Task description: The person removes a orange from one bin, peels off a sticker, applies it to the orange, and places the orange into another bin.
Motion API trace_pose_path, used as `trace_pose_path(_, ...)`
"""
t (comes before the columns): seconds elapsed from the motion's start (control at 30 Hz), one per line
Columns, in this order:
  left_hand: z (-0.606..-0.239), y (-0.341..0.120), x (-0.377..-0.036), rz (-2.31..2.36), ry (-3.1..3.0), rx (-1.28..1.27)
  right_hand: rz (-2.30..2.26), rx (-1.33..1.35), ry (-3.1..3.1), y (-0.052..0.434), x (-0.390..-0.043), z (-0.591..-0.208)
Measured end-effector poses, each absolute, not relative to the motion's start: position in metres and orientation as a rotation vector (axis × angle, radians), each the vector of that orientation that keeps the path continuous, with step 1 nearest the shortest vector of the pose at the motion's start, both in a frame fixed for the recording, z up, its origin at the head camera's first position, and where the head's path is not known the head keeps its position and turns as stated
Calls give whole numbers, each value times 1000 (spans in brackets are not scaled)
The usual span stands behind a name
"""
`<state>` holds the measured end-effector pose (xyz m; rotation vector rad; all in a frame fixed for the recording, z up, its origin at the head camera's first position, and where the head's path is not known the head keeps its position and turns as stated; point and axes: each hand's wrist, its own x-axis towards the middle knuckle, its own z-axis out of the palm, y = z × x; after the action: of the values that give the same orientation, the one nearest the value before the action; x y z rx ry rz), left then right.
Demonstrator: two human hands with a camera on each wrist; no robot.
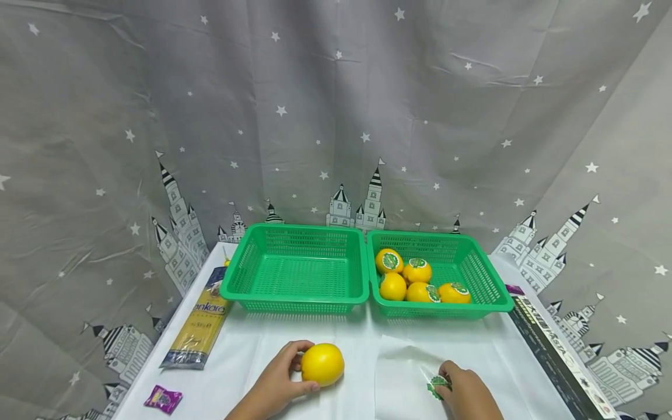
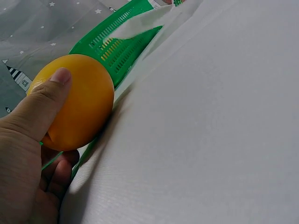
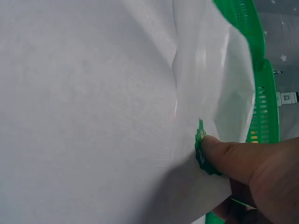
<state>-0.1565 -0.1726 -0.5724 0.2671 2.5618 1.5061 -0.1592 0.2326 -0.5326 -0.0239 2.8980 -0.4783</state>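
My left hand [image 1: 286, 376] grips a yellow-orange orange [image 1: 322, 364] low over the white table. In the left wrist view the thumb lies across the orange [image 2: 88, 102], and no sticker shows on its visible side. My right hand [image 1: 466, 392] pinches a green sticker [image 1: 437, 386] at a white, glossy sheet [image 1: 399, 379]. The right wrist view shows the thumb on the jagged-edged sticker [image 3: 203, 156], with the sheet [image 3: 229, 93] curling up behind it. Whether the sticker is still attached to the sheet, I cannot tell.
Behind the hands stand an empty green basket [image 1: 294, 306] and a second green basket [image 1: 488, 300] holding several stickered oranges [image 1: 418, 270]. At left lie a pasta packet [image 1: 196, 329] and a small purple packet [image 1: 163, 399]. A long black-and-white box [image 1: 559, 356] runs along the right edge.
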Motion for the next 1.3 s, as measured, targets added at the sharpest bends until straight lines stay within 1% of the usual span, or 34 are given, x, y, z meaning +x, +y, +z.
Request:
trace_pose_path(0.23, -571, -173, -156, 1507, 2557, 247, -494, 46, 2890, 231, -157, -530)
trace_pose_path(0.63, -572, -170, -154, 1516, 2567, 229, -519, 82, 2849, 228, -153, -520)
trace_pose_path(0.9, -571, -171, -156, 1499, 2589, 206, -578, -40, 2718, 229, -155, -501)
trace_pose_path(1.1, -570, -172, -156, 1486, 2606, 203, -570, -103, 2819, 229, -160, -487)
trace_pose_path(1.3, -571, -171, -155, 1507, 2590, 212, -576, -20, 2658, 235, -160, -488)
